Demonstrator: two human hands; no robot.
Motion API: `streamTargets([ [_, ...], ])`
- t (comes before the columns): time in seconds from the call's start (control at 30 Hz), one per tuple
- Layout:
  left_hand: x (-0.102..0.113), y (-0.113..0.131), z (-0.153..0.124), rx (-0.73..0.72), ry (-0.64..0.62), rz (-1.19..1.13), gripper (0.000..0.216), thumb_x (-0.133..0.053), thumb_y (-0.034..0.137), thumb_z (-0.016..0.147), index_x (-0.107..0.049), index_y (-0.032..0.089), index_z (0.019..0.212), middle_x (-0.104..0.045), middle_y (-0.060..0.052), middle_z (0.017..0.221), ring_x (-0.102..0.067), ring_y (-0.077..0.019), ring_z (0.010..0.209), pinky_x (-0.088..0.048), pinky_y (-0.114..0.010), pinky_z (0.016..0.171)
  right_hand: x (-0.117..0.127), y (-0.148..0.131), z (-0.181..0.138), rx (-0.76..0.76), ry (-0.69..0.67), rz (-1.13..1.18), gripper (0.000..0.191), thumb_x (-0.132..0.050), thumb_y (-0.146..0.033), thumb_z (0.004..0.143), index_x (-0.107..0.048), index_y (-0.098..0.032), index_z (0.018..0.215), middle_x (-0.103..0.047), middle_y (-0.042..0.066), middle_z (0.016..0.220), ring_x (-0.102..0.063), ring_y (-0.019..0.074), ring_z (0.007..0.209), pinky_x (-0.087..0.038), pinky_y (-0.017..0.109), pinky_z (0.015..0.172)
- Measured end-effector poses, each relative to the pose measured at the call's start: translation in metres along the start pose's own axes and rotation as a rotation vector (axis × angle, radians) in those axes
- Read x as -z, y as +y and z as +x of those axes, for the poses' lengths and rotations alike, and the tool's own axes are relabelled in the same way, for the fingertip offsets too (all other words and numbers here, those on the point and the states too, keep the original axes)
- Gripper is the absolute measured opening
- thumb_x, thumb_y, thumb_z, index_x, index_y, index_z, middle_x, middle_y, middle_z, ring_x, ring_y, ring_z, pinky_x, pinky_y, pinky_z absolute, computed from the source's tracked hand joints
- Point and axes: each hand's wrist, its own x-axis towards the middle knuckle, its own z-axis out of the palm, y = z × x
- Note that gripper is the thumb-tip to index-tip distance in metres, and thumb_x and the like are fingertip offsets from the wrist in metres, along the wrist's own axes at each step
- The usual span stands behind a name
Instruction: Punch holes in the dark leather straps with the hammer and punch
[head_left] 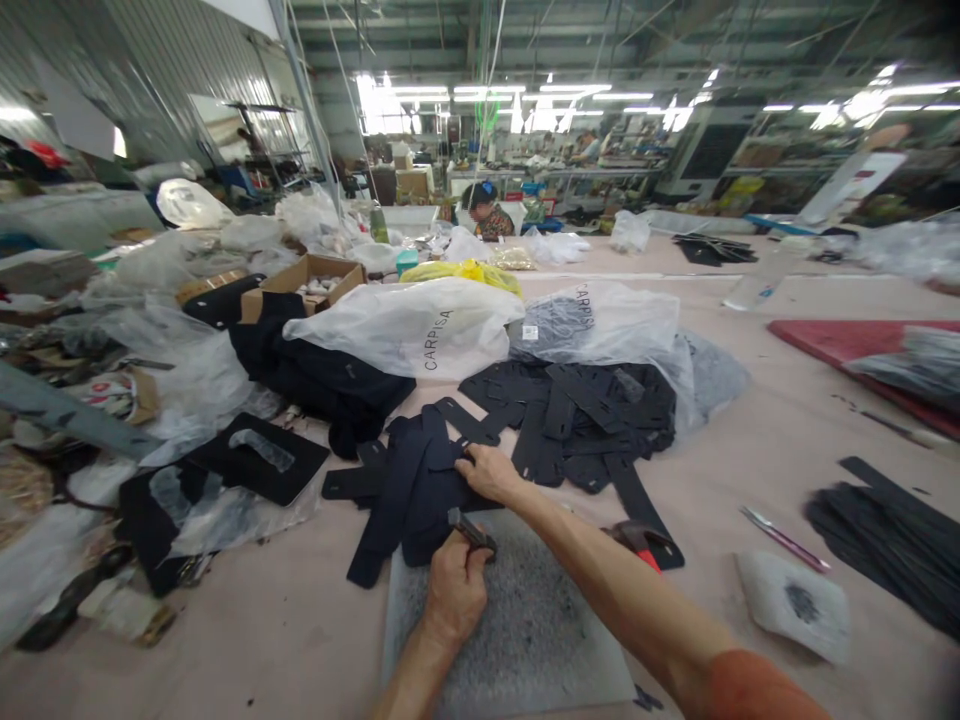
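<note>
My left hand (454, 592) is closed around a short dark metal tool (471, 530), its blunt end showing above the fingers. Across from it, my right hand (491, 472) pinches the edge of a dark fabric strip (442, 455) in a loose pile. Below both hands lies a pale, speckled, worn board (536, 620). A hammer (637, 540) with a red handle is partly hidden behind my right forearm. More black strips with slotted ends (577, 410) are heaped just beyond my right hand.
White plastic bags (409, 325) lie behind the strips, beside an open cardboard box (300, 285). On the right are a pink-handled tool (787, 540), a whitish block (795, 605) and stacked dark strips (892, 545). Clutter and a metal post (67, 410) line the left; a person (491, 215) sits beyond.
</note>
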Motion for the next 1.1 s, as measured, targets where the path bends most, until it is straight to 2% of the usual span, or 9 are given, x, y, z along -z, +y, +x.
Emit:
streamTargets([
  [0.1, 0.001, 0.0, 0.0, -0.007, 0.003, -0.005, 0.022, -0.048, 0.016, 0.083, -0.067, 0.017, 0.094, -0.072, -0.008, 0.091, -0.068, -0.0209, 0.088, -0.054, -0.033, 0.083, 0.012, 0.013, 0.013, -0.014, 0.054, -0.056, 0.038, -0.032, -0.037, 0.098, -0.065, -0.02, 0.107, -0.065, 0.011, 0.107, -0.06, 0.0221, 0.1, -0.042, 0.03, 0.084],
  [0.27, 0.001, 0.001, 0.001, 0.015, -0.01, -0.002, 0.022, -0.047, 0.015, 0.083, -0.066, 0.016, 0.094, -0.072, -0.008, 0.092, -0.068, -0.0211, 0.089, -0.054, -0.034, 0.083, 0.033, 0.038, 0.036, -0.025, 0.109, -0.171, 0.04, -0.042, -0.027, 0.091, -0.055, -0.014, 0.127, -0.052, 0.019, 0.126, -0.05, 0.0314, 0.113, -0.038, 0.042, 0.092],
  [0.37, 0.001, 0.0, 0.002, 0.026, -0.011, 0.008, 0.023, -0.047, 0.016, 0.083, -0.066, 0.016, 0.095, -0.072, -0.009, 0.092, -0.068, -0.0214, 0.089, -0.054, -0.034, 0.083, 0.036, 0.046, 0.04, 0.101, 0.063, -0.24, 0.059, -0.054, -0.021, 0.08, -0.045, -0.019, 0.139, -0.043, 0.017, 0.14, -0.039, 0.0336, 0.125, -0.03, 0.047, 0.1],
  [0.47, 0.001, 0.0, 0.002, 0.016, -0.008, 0.013, 0.022, -0.047, 0.016, 0.083, -0.066, 0.016, 0.095, -0.072, -0.009, 0.091, -0.068, -0.0213, 0.089, -0.054, -0.034, 0.082, 0.036, 0.049, 0.043, 0.274, -0.027, -0.294, 0.082, -0.064, -0.02, 0.068, -0.037, -0.026, 0.144, -0.036, 0.01, 0.147, -0.03, 0.0311, 0.132, -0.02, 0.045, 0.107],
  [0.6, 0.001, 0.001, 0.002, 0.003, 0.0, 0.012, 0.022, -0.047, 0.016, 0.084, -0.067, 0.017, 0.095, -0.072, -0.008, 0.091, -0.068, -0.0209, 0.088, -0.055, -0.033, 0.081, 0.04, 0.048, 0.056, 0.364, -0.075, -0.336, 0.077, -0.063, -0.024, 0.067, -0.04, -0.021, 0.141, -0.045, 0.015, 0.137, -0.042, 0.0313, 0.121, -0.025, 0.045, 0.102],
  [0.73, 0.001, 0.001, 0.001, 0.007, 0.0, 0.026, 0.022, -0.048, 0.015, 0.084, -0.066, 0.017, 0.097, -0.072, -0.008, 0.094, -0.068, -0.0209, 0.091, -0.054, -0.033, 0.084, 0.049, 0.05, 0.071, 0.333, -0.087, -0.366, 0.063, -0.061, -0.026, 0.068, -0.051, -0.015, 0.129, -0.055, 0.02, 0.119, -0.05, 0.0342, 0.111, -0.03, 0.045, 0.096],
  [0.83, 0.0, 0.001, 0.0, 0.004, 0.002, 0.037, 0.022, -0.048, 0.015, 0.084, -0.066, 0.017, 0.097, -0.072, -0.008, 0.094, -0.067, -0.0208, 0.091, -0.054, -0.034, 0.084, 0.054, 0.056, 0.075, 0.284, -0.102, -0.371, 0.059, -0.061, -0.027, 0.068, -0.053, -0.013, 0.125, -0.059, 0.02, 0.111, -0.055, 0.0341, 0.106, -0.031, 0.046, 0.094],
  [0.97, 0.0, 0.003, 0.001, 0.005, 0.004, 0.034, 0.021, -0.048, 0.014, 0.084, -0.065, 0.017, 0.096, -0.071, -0.007, 0.092, -0.066, -0.02, 0.09, -0.053, -0.033, 0.083, 0.061, 0.067, 0.071, 0.189, -0.126, -0.331, 0.061, -0.06, -0.022, 0.069, -0.048, -0.012, 0.128, -0.067, 0.016, 0.101, -0.063, 0.0287, 0.094, -0.039, 0.038, 0.086],
  [1.1, 0.0, 0.005, 0.001, 0.01, -0.001, 0.031, 0.02, -0.048, 0.011, 0.083, -0.064, 0.017, 0.094, -0.07, -0.007, 0.091, -0.065, -0.0196, 0.089, -0.052, -0.032, 0.083, 0.082, 0.087, 0.063, 0.033, -0.066, -0.279, 0.067, -0.056, -0.018, 0.074, -0.036, -0.016, 0.138, -0.067, 0.014, 0.105, -0.065, 0.0256, 0.093, -0.043, 0.031, 0.074],
])
